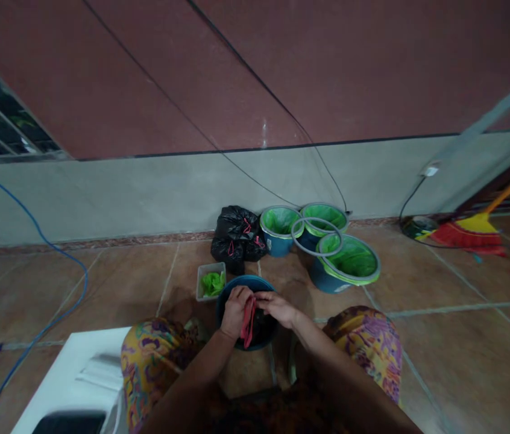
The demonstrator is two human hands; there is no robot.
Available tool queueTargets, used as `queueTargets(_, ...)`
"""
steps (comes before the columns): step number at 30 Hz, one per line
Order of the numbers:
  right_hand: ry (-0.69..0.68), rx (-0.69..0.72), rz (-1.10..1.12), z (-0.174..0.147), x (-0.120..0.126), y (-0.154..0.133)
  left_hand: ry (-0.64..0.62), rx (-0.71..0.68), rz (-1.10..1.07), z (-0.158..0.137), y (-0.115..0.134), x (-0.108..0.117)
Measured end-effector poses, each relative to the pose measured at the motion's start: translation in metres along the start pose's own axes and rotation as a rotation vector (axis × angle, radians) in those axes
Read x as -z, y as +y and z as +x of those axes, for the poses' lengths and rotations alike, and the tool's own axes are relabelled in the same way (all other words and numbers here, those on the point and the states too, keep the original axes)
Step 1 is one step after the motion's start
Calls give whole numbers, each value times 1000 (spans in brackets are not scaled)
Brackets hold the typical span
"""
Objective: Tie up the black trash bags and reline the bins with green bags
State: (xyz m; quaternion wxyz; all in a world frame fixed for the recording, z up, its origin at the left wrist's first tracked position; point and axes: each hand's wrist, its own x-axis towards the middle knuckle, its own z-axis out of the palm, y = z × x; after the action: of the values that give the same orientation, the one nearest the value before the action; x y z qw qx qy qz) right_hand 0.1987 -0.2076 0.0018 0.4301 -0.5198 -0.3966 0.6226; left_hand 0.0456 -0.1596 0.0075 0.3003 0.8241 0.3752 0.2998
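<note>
Between my knees stands a blue bucket [250,280] with dark black plastic [264,330] inside it. A red drawstring [248,328] rises from the black plastic in a long loop. My left hand [236,310] is closed on the drawstring over the left half of the bucket. From the right, my right hand [278,308] meets the upper end of the same drawstring with its fingers bent together; the fingertips are small and partly hidden. Just left of the bucket, a clear plastic tub [199,289] holds bright green plastic [213,284].
Several tied black bags [236,223] lie against the wall. Three blue buckets with green liners [280,220] stand right of them, a loose grey ring [298,241] resting across their rims. A red and yellow broom [467,235] is far right, a white surface [65,367] and blue hose [33,220] left.
</note>
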Motion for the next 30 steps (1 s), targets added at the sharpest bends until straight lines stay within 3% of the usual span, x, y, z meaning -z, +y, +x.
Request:
queueTargets(3, 23, -32, -31, 0, 4, 1, 12, 95, -205, 0, -5, 1)
queueTargets(6, 99, 12, -212, 2, 6, -5, 37, 242, -437, 1, -11, 0)
queueTargets(11, 246, 249, -964, -1, 1, -29, 78, 444, -763, 3, -13, -8)
queueTargets(15, 334, 236, -1399, -8, -2, -36, 76, 488, -835, 4, -9, -12)
queueTargets(20, 418, -13, -1391, -10, 12, -24, 47, 489, -791, 0, -8, -7)
queueTargets(25, 267, -98, -1259, -9, 27, -16, 88, 529, -905, -5, -13, -7)
queueTargets(30, 229, -225, -1235, -8, 26, -3, 116, 631, -1103, -7, -13, -16)
